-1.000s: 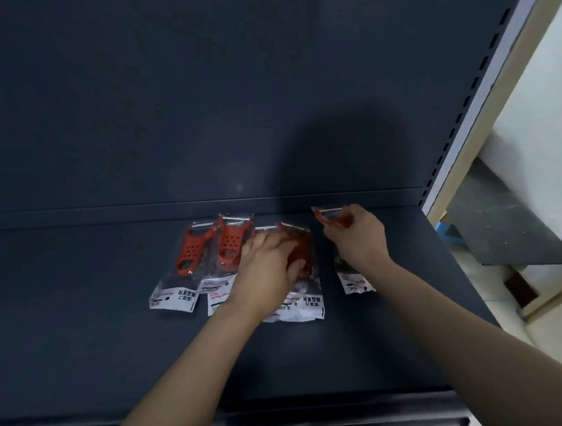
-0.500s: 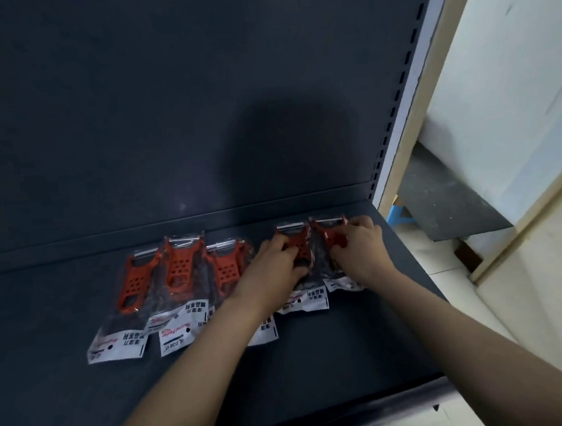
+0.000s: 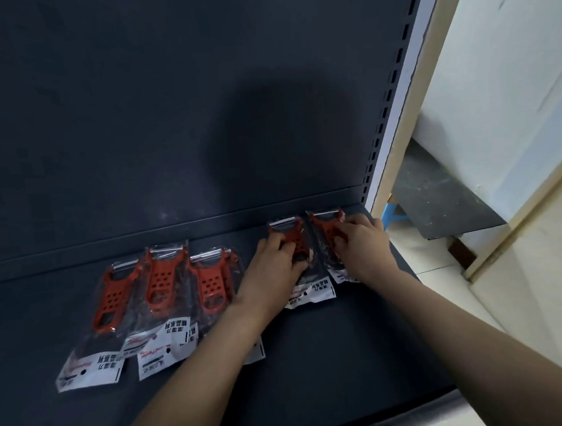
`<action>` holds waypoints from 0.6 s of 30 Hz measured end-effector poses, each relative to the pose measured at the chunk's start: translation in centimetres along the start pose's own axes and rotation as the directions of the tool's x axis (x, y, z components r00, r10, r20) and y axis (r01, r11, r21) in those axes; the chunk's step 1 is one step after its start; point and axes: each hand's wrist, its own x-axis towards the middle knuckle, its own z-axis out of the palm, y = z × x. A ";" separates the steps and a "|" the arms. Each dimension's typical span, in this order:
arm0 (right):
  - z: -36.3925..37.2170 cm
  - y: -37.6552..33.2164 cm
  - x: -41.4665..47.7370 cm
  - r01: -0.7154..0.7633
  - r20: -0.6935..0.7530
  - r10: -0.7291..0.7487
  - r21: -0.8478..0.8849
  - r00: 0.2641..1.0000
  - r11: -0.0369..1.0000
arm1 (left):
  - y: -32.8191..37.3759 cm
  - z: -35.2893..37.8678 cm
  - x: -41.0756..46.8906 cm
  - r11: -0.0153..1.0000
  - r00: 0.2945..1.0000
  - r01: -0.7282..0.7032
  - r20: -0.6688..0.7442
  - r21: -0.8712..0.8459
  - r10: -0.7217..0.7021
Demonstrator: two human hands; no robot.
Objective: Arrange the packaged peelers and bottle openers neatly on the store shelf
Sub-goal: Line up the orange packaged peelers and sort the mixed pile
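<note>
Sliding anything further right is the main risk here. The right-end peeler pack (image 3: 326,224) lies at the far right corner of the shelf (image 3: 318,361), close to its open right edge. A firm push from the right hand (image 3: 363,250) could send the pack's near end off the side. That hand's fingers are bent down together over the orange handle, clamped on the pack through the film.

The left hand (image 3: 274,267) holds the second peeler pack (image 3: 309,291) just to the left, with fingers curled over the peeler's body and the thumb at its near side. The two packs lie side by side; whether their edges touch or overlap I cannot tell.

The film looks slick, so fingers pressing from above may skid and twist a pack askew rather than move it straight.

Further left, three peeler packs (image 3: 159,283) lie fanned and overlapping, tilted out of line. The left forearm crosses above the near end of the rightmost of them, so dropping or sweeping that arm would likely drag it and worsen the overlap.
</note>
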 end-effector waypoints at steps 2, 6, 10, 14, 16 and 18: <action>-0.1 0.3 0.0 0.016 -0.008 -0.016 -0.008 1.000 1.000 | 0.2 0.2 0.2 1.000 1.000 -0.004 0.001 -0.012 0.004; -0.2 0.7 0.3 0.037 -0.002 -0.037 -0.017 0.999 0.999 | 0.6 0.5 0.5 1.000 1.000 0.011 -0.002 -0.021 -0.011; -0.1 0.6 0.2 0.035 -0.012 -0.035 0.001 0.999 0.999 | 1.0 0.5 0.3 0.999 0.999 0.029 -0.018 -0.038 -0.029; -0.7 -0.3 0.1 0.078 -0.133 -0.070 0.054 0.989 0.995 | 0.7 -0.6 -0.9 0.998 0.991 0.048 -0.126 -0.037 -0.053; -1.1 -1.4 0.0 0.164 -0.156 -0.151 0.076 0.976 0.984 | -0.1 -1.2 -1.9 0.995 0.978 0.092 -0.192 0.033 -0.084; -1.1 -3.0 -0.3 0.260 -0.142 -0.244 0.105 0.959 0.960 | -1.2 -1.9 -3.1 0.981 0.956 0.179 -0.251 0.077 -0.155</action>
